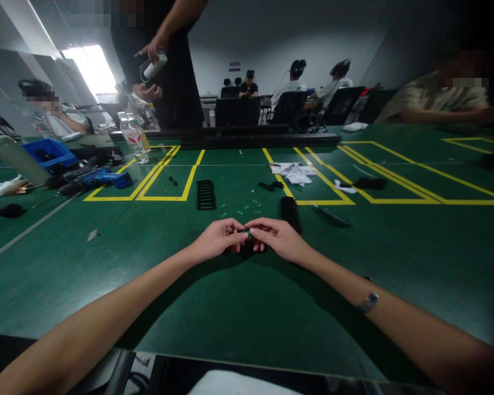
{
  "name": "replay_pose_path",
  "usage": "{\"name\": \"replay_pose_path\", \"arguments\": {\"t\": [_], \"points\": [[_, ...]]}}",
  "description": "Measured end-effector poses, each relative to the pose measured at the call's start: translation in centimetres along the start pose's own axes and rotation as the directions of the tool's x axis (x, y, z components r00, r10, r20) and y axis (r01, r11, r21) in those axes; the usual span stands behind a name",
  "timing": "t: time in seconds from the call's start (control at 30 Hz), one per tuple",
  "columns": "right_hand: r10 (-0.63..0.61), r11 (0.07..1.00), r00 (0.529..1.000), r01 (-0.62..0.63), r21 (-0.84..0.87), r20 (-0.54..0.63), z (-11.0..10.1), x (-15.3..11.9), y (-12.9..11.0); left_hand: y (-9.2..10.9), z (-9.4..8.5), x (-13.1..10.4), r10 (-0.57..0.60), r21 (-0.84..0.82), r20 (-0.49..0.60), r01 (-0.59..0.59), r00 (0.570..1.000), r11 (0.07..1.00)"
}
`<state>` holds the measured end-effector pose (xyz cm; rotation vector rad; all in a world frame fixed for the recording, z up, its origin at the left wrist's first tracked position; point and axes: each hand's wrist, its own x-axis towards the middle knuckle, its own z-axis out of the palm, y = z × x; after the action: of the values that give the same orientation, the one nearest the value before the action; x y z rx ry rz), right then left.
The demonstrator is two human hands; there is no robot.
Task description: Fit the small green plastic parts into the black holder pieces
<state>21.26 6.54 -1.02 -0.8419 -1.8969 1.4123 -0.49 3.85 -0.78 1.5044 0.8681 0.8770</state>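
Observation:
Near the middle of the green table, my left hand (221,237) and my right hand (276,236) meet, thumbs and fingertips closed on one small black part (242,230). A bit of green shows at the right thumb; fingers hide most of the part, so its exact kind is unclear. Just beyond my hands lie several small green pieces (247,209), like tiny circuit boards. A black slotted tray (206,195) lies to their left. On the right, close to my right hand, is a black ridged stack of parts (289,213).
Crumpled white paper (294,173) and a dark, thin tool (331,215) lie to the right. At left are a blue power drill (102,178), a blue bin (49,153) and a plastic bottle (135,140). A person (168,66) stands across the table holding a bottle-like object.

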Motion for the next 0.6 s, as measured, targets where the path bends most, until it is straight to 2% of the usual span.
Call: {"name": "replay_pose_path", "arguments": {"t": [0.6], "points": [[0.009, 1.0, 1.0, -0.009, -0.001, -0.006, 0.09, 0.04, -0.22, 0.29, -0.07, -0.06, 0.005, -0.101, -0.001, -0.005, 1.0, 0.995]]}}
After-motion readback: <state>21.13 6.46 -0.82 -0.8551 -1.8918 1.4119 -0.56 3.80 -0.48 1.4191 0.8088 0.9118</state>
